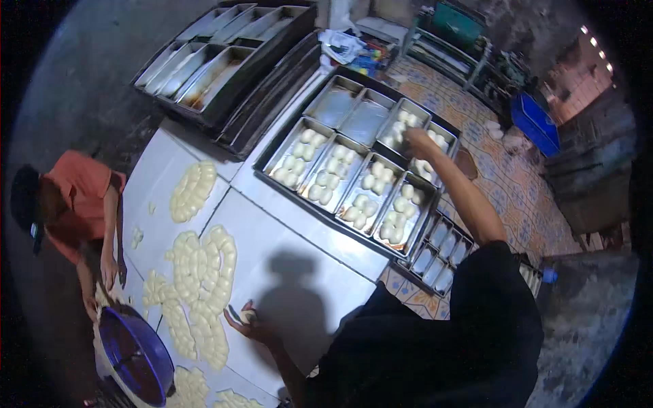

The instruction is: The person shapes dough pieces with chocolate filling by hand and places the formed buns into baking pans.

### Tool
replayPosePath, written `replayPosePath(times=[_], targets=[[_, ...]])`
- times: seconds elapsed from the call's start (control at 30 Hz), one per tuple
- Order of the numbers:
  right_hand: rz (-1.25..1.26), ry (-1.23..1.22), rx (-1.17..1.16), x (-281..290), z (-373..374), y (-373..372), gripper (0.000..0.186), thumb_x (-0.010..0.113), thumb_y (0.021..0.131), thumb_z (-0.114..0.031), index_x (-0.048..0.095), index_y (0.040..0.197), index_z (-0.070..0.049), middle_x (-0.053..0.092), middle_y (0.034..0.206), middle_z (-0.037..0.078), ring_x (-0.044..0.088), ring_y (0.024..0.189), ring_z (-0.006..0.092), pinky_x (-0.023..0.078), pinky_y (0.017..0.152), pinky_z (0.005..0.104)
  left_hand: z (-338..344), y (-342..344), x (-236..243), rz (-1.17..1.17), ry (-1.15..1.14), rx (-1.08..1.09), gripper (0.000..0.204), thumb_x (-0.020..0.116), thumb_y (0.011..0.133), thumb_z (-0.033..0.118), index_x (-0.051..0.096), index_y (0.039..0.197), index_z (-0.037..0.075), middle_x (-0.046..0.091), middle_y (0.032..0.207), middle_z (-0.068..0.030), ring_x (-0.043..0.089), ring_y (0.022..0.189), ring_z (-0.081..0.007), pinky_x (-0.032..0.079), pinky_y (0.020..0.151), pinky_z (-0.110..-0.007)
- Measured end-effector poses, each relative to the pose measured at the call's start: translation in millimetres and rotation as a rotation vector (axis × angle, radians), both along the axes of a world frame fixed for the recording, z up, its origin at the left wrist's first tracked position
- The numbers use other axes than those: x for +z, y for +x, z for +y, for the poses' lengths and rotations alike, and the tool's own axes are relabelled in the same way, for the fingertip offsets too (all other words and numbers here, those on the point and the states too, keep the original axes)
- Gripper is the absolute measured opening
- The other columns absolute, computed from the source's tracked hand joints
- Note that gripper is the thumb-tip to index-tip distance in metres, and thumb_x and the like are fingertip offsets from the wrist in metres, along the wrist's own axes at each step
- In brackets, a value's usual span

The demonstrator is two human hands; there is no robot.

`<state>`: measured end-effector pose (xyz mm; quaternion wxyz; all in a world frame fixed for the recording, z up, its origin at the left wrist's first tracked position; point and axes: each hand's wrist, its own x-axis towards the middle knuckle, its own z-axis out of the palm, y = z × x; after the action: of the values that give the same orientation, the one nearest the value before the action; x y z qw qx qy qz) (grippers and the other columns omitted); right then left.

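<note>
Cupped in my left hand (253, 328) is a pale piece of dough (246, 315), low over the white tiled tabletop (279, 228), just right of several slabs of divided dough (204, 282). My right hand (418, 143) reaches into an upper metal tin (403, 109) in a dark tray holding several tins; its fingers are bunched among small dough balls, and what they grip is hidden. The front tins (338, 151) hold clusters of dough balls, while two back tins (369, 117) show no dough.
At left, a person in an orange top (78, 197) works beside a purple basin (149, 350). Stacked tins (204, 58) stand at the back left, more tins (439, 255) lower right. Beyond are green machinery (442, 37), a blue crate (534, 126) and patterned floor (517, 204).
</note>
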<state>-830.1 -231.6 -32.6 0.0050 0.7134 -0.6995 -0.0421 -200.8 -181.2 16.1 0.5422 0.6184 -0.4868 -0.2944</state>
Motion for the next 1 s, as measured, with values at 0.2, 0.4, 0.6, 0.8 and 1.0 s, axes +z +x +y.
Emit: replayPosePath(times=[0.2, 0.4, 0.6, 0.8, 1.0], targets=[[-0.822, -0.383, -0.745, 15, -21, 64, 0.055, 0.059, 0.075, -0.016, 0.051, 0.127, -0.002, 0.065, 0.087, 0.018, 0.064, 0.071, 0.0238, 0.052, 0.06, 0.0377, 35, 44, -10, 1.184, 0.279, -0.079, 0.041, 0.049, 0.094, 0.033, 0.051, 0.122, 0.002, 0.057, 0.098, -0.0154, 0.054, 0.091, -0.0276, 0.045, 0.09, -0.042], [-0.264, -0.259, -0.765, 40, -32, 58, 0.035, 0.06, 0.07, -0.022, 0.064, 0.097, 0.0, 0.063, 0.099, 0.026, 0.063, 0.089, 0.0326, 0.052, 0.077, 0.0429, 60, 8, 12, 1.505, 0.338, -0.314, 0.036, 0.046, 0.095, 0.034, 0.057, 0.11, 0.003, 0.056, 0.099, -0.0132, 0.053, 0.093, -0.0277, 0.039, 0.095, -0.047], [-0.497, -0.061, -0.514, 45, -25, 26, 0.025, 0.066, 0.065, -0.02, 0.069, 0.085, -0.005, 0.065, 0.075, 0.019, 0.064, 0.066, 0.0299, 0.05, 0.063, 0.0394, 70, 11, -24, 1.146, 0.421, -0.156, 0.031, 0.047, 0.094, 0.025, 0.055, 0.113, 0.002, 0.055, 0.103, -0.0108, 0.056, 0.084, -0.0232, 0.049, 0.079, -0.038], [-0.341, -0.054, -0.308, 43, -8, -45, 0.037, 0.066, 0.071, -0.015, 0.066, 0.106, -0.007, 0.062, 0.089, 0.023, 0.062, 0.088, 0.0343, 0.048, 0.078, 0.0436, 46, -37, 8, 0.897, 0.512, -0.134, 0.028, 0.05, 0.091, 0.012, 0.055, 0.117, 0.004, 0.057, 0.098, -0.0079, 0.056, 0.078, -0.0173, 0.049, 0.069, -0.032], [-0.408, -0.355, -0.318, 42, -11, -2, 0.03, 0.061, 0.068, -0.004, 0.068, 0.098, -0.004, 0.062, 0.088, 0.02, 0.06, 0.092, 0.0358, 0.048, 0.076, 0.0424, 37, -36, 11, -0.182, 0.237, -0.541, 0.018, 0.049, 0.091, 0.02, 0.058, 0.087, 0.005, 0.058, 0.079, -0.0059, 0.056, 0.073, -0.0191, 0.048, 0.072, -0.035]])
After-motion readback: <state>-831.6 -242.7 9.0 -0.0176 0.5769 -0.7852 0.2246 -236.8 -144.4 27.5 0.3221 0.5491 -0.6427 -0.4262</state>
